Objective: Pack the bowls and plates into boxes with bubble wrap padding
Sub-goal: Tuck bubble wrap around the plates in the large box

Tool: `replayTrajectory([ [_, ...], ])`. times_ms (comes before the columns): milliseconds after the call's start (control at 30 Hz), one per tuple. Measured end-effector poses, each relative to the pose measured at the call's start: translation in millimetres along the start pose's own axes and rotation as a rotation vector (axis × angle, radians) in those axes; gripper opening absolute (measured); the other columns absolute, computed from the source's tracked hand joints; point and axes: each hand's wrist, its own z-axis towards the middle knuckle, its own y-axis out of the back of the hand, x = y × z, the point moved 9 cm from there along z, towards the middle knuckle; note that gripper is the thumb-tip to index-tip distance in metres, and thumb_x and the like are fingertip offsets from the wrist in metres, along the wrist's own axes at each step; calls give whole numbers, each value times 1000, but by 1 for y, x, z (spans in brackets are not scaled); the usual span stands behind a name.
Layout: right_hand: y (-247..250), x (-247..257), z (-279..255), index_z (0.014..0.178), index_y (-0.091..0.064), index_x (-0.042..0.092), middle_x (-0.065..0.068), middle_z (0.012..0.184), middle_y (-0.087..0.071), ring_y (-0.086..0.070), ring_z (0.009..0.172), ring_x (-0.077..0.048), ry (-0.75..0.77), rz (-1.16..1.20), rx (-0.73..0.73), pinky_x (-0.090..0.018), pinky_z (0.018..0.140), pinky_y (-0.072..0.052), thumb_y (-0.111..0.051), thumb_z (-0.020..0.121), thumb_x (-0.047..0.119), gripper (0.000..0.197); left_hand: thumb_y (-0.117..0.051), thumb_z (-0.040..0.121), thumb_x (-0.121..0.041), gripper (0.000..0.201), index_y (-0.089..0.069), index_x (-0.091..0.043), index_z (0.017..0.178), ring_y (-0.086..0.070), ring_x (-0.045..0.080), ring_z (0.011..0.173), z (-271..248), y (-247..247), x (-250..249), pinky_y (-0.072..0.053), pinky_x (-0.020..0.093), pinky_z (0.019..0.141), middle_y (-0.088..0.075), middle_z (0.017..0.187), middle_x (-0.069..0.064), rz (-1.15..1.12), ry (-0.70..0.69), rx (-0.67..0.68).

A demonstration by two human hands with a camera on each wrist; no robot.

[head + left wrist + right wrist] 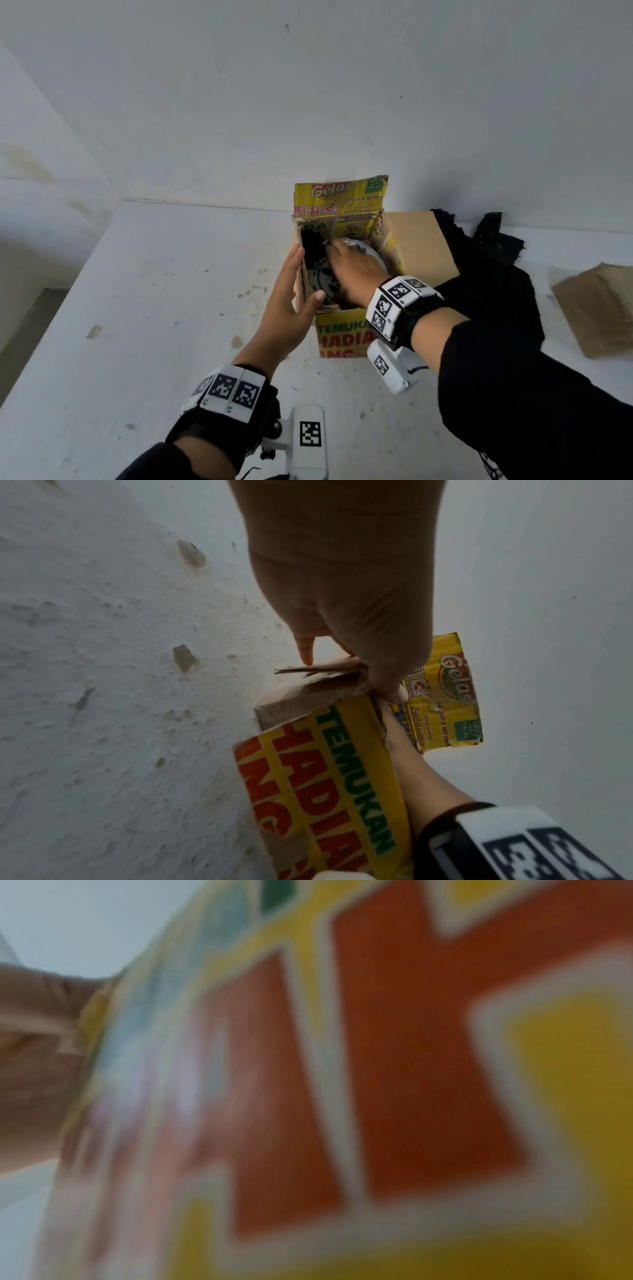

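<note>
A white counter (pixel 137 325) with little chips in its paint meets a white wall (pixel 308 85).

The left hand (pixel 291 301) is on the left wall of a yellow cardboard box (pixel 342 337). Its fingers (pixel 294 260) lie straight along the outside and the thumb (pixel 317 297) hooks over the top edge, so the wall is pinched between them. The left wrist view shows the same pinch on the torn edge.

The right hand (pixel 356 270) reaches down into the open box. Its fingers are low inside, at a black sheet of wrap (pixel 313 248) that stands against the left wall. It is too dark in there to tell if they are together or apart, or if they hold the wrap. Under this hand lie white plates (pixel 371 253) with a dark pattern. The right wrist view is only a blur of red letters on yellow.

The box stands on the counter near the wall, with its back flap (pixel 340 197) up. Just right of the box lies more black wrap (pixel 489 267) in a heap. Further right lies a flat piece of brown cardboard (pixel 599 308).
</note>
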Motion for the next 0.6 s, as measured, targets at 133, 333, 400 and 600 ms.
replayTrajectory([
  [133, -2, 3, -2, 146, -26, 24, -4, 151, -30, -32, 132, -34, 75, 10, 17, -42, 100, -40, -59, 85, 39, 71, -52, 87, -40, 71, -18, -31, 148, -14, 1, 143, 0, 0, -1, -30, 47, 113, -13, 155, -17, 8, -3, 2],
  [333, -14, 4, 8, 142, -16, 38, -8, 145, -32, -37, 124, -41, 27, 9, 132, -50, 97, -43, -50, 77, 54, 75, -50, 88, -38, 70, -17, -28, 148, -12, 2, 143, 1, -2, 0, -28, 47, 114, -11, 156, -15, 31, -7, 16],
  [400, -15, 2, 17, 140, -20, 40, -11, 140, -36, -41, 120, -43, -16, 53, 160, -51, 95, -43, -35, 73, 61, 72, -50, 88, -37, 70, -17, -27, 148, -12, 2, 143, 1, -1, 0, -28, 47, 114, -12, 156, -14, 37, -8, 14],
  [600, -3, 3, 7, 141, -32, 27, -10, 140, -38, -45, 118, -39, 18, 53, 86, -45, 93, -44, -57, 87, 30, 60, -53, 92, -33, 67, -17, -28, 148, -13, 2, 143, -1, 0, 0, -29, 47, 113, -13, 156, -16, 37, -7, 3],
])
